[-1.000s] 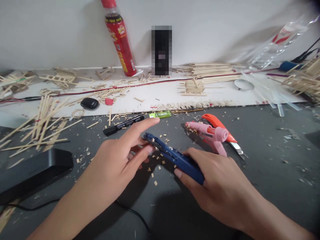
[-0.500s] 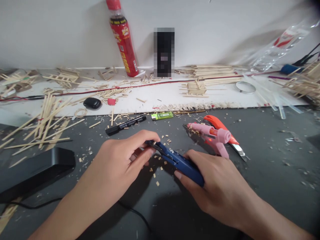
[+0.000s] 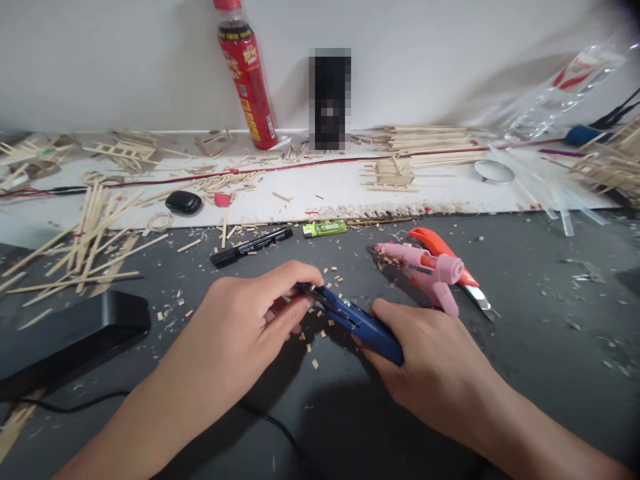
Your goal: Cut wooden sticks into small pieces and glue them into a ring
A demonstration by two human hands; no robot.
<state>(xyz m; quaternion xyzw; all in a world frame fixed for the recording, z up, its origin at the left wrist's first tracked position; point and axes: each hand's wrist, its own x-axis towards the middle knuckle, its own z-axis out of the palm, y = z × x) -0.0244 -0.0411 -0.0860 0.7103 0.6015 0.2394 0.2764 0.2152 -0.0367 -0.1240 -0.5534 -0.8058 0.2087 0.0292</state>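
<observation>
Right hand [image 3: 430, 373] squeezes the blue cutters [image 3: 350, 319]. Left hand [image 3: 250, 320] pinches something tiny at the tip, probably steadying it; can't tell what.

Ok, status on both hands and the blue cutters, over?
Right hand grips blue cutters. Left hand pinched at their tip. Wood chips underneath; pink glue gun close beside.

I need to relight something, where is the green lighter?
Head view, centre: the green lighter lies at the white board's front edge, right of the black marker.
</observation>
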